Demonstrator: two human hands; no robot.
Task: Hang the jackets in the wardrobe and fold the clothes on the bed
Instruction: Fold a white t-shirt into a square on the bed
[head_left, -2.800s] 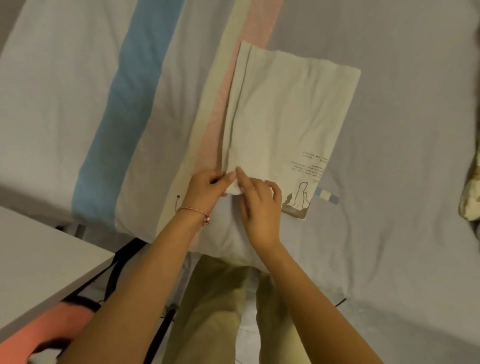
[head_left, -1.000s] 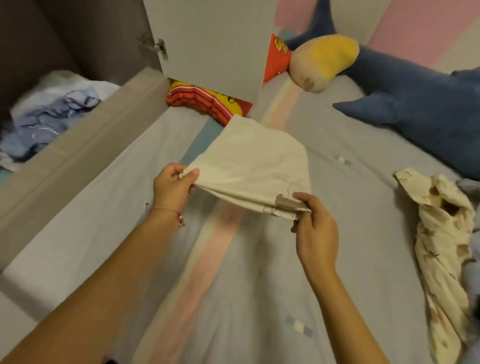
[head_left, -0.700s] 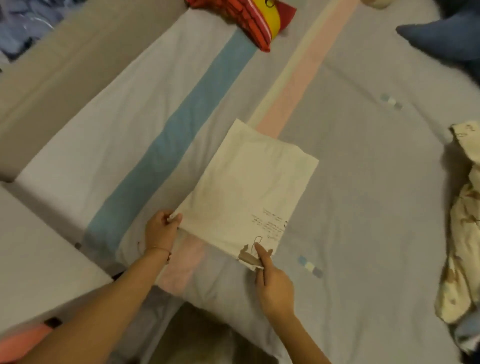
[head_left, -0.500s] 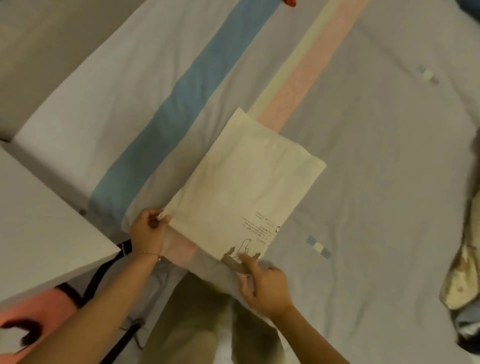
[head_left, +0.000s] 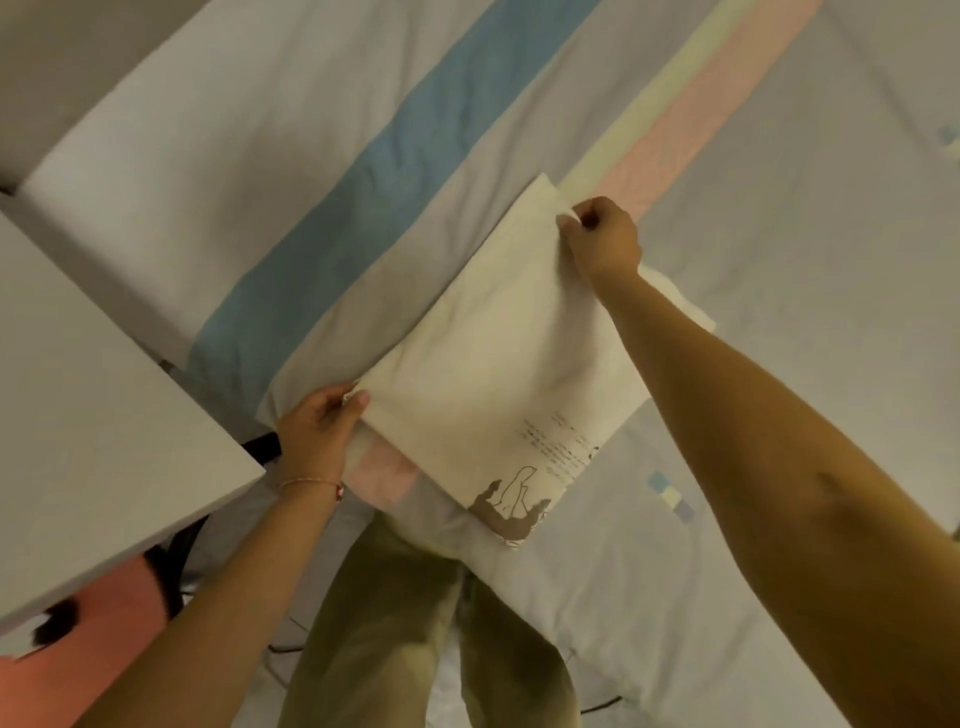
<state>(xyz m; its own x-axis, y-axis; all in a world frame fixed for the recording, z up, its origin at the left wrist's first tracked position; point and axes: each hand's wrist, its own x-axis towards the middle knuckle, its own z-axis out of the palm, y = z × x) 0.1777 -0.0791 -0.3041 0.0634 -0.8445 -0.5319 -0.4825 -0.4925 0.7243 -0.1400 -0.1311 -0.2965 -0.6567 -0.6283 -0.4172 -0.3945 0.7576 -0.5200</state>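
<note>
Here, I am squaring a folded cream garment (head_left: 498, 364) on the striped bed (head_left: 311, 156).
My left hand (head_left: 319, 421) is pinching its near corner while my right hand (head_left: 602, 239) is gripping the far edge; if I am tugging unevenly, the layers risk sliding apart and the fold coming undone.

Bed (head_left: 779, 156), grey with blue, cream, pink stripes; folded cream garment (head_left: 493, 364) lying flat near front edge.
</note>
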